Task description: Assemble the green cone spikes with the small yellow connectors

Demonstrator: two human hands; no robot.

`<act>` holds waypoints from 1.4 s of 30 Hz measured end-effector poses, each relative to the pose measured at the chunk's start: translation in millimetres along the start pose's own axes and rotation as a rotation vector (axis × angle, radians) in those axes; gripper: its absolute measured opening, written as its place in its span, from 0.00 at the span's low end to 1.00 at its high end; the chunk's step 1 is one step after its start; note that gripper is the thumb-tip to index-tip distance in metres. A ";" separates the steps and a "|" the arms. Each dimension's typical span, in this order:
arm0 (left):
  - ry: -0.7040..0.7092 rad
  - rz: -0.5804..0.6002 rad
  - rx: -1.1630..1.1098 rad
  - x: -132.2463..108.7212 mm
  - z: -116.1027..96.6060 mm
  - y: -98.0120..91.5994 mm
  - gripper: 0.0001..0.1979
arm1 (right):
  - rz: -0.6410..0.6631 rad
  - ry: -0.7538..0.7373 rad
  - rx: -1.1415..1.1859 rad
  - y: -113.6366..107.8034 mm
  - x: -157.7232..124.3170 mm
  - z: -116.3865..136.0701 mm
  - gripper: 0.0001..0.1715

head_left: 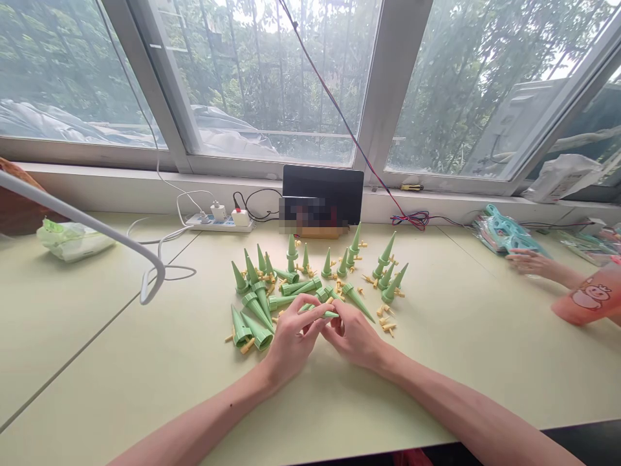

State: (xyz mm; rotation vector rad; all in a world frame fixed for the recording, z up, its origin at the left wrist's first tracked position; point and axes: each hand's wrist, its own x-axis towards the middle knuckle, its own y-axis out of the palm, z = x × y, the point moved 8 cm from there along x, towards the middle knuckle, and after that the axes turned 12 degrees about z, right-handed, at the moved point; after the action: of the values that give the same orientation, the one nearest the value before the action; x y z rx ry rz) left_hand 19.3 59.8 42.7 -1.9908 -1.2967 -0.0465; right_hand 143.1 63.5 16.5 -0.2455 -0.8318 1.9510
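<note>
Where left grip (294, 338) nears right grip (354, 331) | green spike (330, 314) | between both

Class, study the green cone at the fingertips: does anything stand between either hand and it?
Nothing visible does. The left hand and right hand meet at the green cone, hiding part of it. Other green cones stand and lie beyond the hands, not between.
</note>
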 end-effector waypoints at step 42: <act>-0.041 -0.151 -0.037 -0.1 -1.6 -9.8 0.05 | 0.002 0.002 -0.028 3.3 -0.2 -1.0 0.10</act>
State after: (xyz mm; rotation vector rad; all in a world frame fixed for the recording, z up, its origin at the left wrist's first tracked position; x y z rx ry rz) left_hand 12.0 60.8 49.2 -1.9302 -1.4806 -0.1024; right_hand 141.4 62.8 13.6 -0.2651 -0.8585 1.9421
